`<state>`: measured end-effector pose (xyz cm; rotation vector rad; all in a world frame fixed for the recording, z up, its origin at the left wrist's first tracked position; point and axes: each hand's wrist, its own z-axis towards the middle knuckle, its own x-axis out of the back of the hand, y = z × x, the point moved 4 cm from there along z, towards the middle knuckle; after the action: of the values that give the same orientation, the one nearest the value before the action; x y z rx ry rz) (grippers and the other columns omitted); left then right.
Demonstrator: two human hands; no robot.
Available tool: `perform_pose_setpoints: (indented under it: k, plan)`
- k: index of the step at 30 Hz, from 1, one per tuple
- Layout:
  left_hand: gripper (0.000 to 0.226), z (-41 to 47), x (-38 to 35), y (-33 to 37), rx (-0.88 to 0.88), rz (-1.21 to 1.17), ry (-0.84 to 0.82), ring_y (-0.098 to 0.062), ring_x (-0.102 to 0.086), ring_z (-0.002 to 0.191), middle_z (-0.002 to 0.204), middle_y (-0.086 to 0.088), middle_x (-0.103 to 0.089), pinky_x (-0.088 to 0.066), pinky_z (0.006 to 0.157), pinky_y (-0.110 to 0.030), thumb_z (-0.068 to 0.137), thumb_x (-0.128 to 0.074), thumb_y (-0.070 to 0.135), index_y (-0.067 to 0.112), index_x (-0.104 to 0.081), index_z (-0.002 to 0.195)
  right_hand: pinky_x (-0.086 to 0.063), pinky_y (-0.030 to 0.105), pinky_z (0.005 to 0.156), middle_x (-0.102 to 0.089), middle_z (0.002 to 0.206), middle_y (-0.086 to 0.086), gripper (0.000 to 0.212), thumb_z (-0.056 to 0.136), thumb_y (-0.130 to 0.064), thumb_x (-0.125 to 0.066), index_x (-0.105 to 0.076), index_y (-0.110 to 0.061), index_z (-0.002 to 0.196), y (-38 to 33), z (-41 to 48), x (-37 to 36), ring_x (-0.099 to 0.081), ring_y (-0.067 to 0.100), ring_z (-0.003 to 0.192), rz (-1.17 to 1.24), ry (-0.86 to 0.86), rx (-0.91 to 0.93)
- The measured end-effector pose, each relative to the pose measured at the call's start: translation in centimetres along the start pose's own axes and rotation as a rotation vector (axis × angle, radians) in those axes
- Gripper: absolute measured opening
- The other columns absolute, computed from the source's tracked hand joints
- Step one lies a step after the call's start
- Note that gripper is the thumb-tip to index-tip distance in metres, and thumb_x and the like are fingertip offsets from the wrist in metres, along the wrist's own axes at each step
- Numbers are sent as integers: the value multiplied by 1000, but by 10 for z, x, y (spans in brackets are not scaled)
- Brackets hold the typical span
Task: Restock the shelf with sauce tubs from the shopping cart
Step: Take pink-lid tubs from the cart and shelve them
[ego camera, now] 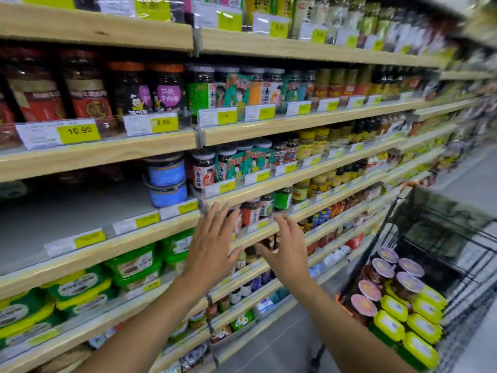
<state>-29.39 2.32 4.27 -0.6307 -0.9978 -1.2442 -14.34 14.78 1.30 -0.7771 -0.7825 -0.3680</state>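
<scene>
Both hands are raised empty with fingers spread, the left hand point(212, 243) and the right hand point(289, 251) set slightly apart before the wooden shelf point(107, 250) edge. Yellow-lidded sauce tubs point(403, 319) are packed in the shopping cart point(441, 211) at the near right, beside pink-lidded jars point(382, 267); two blue tubs point(166, 181) are stacked on the shelf, up and left of the hands.

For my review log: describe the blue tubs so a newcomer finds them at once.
Take the pale wooden shelf with the mostly bare grey board, above the green plastic tubs. At its right end stand two squat round tubs with blue labels, stacked. The jars beside them are taller, with picture labels.
</scene>
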Motion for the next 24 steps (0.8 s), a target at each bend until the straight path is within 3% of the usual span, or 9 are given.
perform_pose_setpoints:
  k: [4, 6, 9, 13, 24]
  plan:
    - [86, -2, -55, 77, -21, -82, -196, -22, 14, 157, 171, 0, 5, 3, 127, -43, 100, -52, 55, 25, -4, 164, -32, 48, 117, -22, 163, 2, 84, 89, -64, -61, -28, -23, 155, 99, -43, 48, -18, 23, 150, -65, -129, -165]
    - [87, -4, -82, 118, -36, -97, -292, -22, 16, 156, 171, 1, 8, 1, 127, -45, 100, -52, 56, 27, 0, 164, -31, 47, 118, -20, 164, 2, 87, 89, -64, -62, -27, -22, 156, 146, -67, 77, -19, 24, 151, -123, -166, -221]
    - [87, -6, -115, 182, -63, -120, -390, -20, 18, 156, 170, 4, 14, 0, 127, -46, 100, -51, 58, 28, 0, 163, -37, 45, 112, -36, 156, 11, 88, 84, -64, -67, -40, -15, 151, 208, -103, 121, -33, 31, 143, -223, -152, -293]
    - [87, -6, -148, 268, -140, -139, -475, -23, 12, 157, 171, 2, 9, -2, 128, -47, 99, -53, 57, 27, -2, 163, -42, 46, 105, -45, 151, 11, 87, 78, -67, -65, -48, -16, 146, 282, -147, 165, -43, 33, 136, -285, -146, -403]
    - [88, 12, -214, 404, -283, -199, -661, -24, 0, 158, 172, -1, 0, -13, 126, -46, 97, -57, 56, 25, -8, 163, -35, 44, 114, -34, 159, 8, 88, 80, -58, -73, -38, -21, 153, 396, -194, 233, -34, 30, 145, -286, -161, -649]
